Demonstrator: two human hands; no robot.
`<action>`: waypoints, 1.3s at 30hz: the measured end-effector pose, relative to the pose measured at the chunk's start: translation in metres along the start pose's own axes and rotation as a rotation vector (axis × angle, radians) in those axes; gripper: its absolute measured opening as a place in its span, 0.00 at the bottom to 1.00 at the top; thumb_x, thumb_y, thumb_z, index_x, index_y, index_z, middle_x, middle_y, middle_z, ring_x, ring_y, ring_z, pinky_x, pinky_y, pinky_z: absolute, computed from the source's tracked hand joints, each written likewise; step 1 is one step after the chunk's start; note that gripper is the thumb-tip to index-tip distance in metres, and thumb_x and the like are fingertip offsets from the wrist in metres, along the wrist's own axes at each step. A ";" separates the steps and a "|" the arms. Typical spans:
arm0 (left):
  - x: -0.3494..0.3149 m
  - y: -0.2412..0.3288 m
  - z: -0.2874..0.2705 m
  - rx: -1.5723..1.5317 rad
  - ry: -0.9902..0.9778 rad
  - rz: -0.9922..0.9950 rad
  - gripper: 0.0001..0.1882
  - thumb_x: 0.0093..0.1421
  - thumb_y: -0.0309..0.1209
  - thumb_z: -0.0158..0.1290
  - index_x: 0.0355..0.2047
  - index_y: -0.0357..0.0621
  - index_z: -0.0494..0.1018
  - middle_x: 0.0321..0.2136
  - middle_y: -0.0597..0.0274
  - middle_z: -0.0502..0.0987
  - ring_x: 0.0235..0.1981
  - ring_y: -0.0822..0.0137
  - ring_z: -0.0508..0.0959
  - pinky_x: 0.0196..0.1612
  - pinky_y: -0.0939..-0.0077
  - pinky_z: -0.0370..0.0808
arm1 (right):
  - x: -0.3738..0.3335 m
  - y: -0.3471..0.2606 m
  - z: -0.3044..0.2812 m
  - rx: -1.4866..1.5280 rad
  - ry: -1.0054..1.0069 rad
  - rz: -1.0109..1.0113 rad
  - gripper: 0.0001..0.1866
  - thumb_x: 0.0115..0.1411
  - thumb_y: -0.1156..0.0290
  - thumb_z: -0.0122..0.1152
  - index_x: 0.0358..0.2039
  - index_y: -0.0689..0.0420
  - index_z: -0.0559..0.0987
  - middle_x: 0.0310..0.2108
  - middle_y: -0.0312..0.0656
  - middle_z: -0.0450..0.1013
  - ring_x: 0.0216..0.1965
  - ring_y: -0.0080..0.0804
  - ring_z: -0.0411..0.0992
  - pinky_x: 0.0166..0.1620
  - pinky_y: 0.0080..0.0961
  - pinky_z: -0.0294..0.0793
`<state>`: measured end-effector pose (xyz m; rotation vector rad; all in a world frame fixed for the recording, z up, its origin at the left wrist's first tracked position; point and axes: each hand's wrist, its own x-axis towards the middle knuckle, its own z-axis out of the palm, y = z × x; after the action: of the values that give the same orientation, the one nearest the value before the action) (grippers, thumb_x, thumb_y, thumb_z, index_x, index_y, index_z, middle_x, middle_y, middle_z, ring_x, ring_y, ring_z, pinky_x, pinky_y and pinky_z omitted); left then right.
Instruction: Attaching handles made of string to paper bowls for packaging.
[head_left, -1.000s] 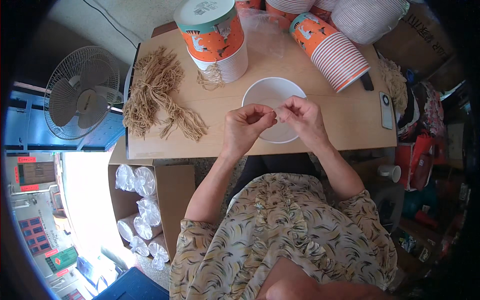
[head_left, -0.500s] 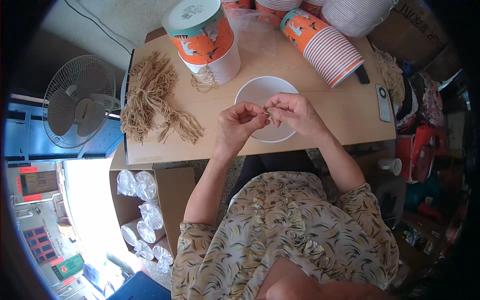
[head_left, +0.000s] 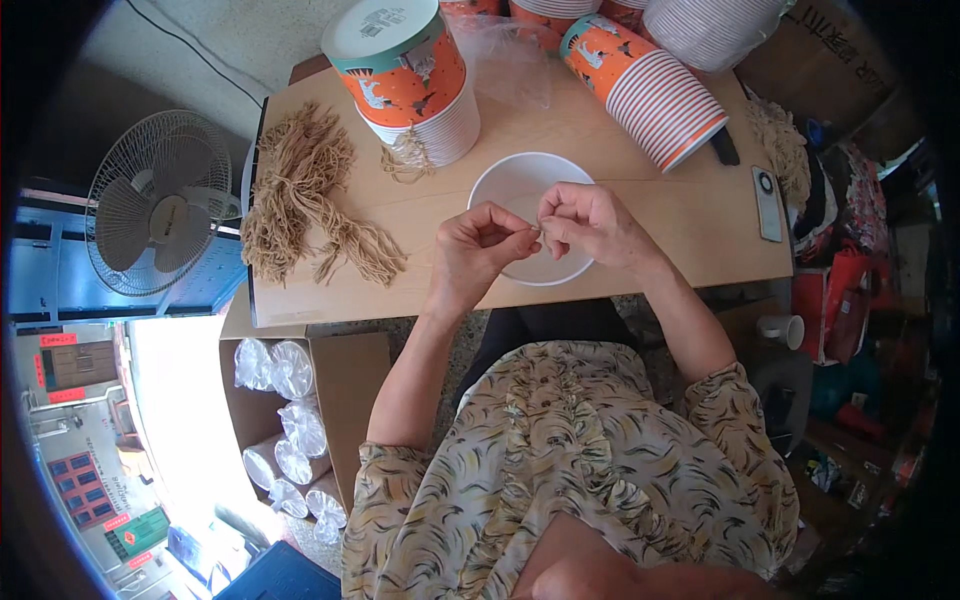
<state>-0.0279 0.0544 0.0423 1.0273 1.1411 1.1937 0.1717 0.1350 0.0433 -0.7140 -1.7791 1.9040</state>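
Observation:
My left hand (head_left: pixel 474 250) and my right hand (head_left: pixel 596 232) meet fingertip to fingertip above a white round tub (head_left: pixel 508 183). Both are closed in a pinch, thumb against forefinger. Something tiny and pale seems to sit between the fingertips, too small to name. The tub stands upright near the table's front edge, partly covered by my hands. A large bundle of tan twine (head_left: pixel 300 190) lies to the left of my left hand. Behind it, an upright stack of orange and white paper tubs (head_left: pixel 410 95) has a small tuft of twine (head_left: pixel 408 158) against its side.
Another stack of paper tubs (head_left: pixel 662 100) lies on its side at the back right, near a pale handheld device (head_left: pixel 767 205). Clear plastic (head_left: pixel 505 70) lies at the back. Below the table's left side is a cardboard box (head_left: pixel 350 385) of wrapped stacks. A fan (head_left: pixel 165 205) stands left.
My right hand's fingertips have shifted slightly and drawn a little closer together. My left hand stays almost where it was; the tub and twine have not moved.

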 end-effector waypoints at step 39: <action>0.003 -0.004 -0.005 -0.203 -0.062 -0.086 0.18 0.64 0.24 0.58 0.53 0.35 0.69 0.38 0.56 0.82 0.34 0.70 0.82 0.39 0.81 0.79 | -0.001 0.000 0.001 -0.049 0.074 0.030 0.09 0.71 0.66 0.52 0.38 0.59 0.73 0.26 0.31 0.73 0.26 0.13 0.68 0.28 0.12 0.66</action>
<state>-0.0324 0.0568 0.0378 0.8469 0.9845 1.1753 0.1714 0.1338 0.0435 -0.8219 -1.7842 1.8340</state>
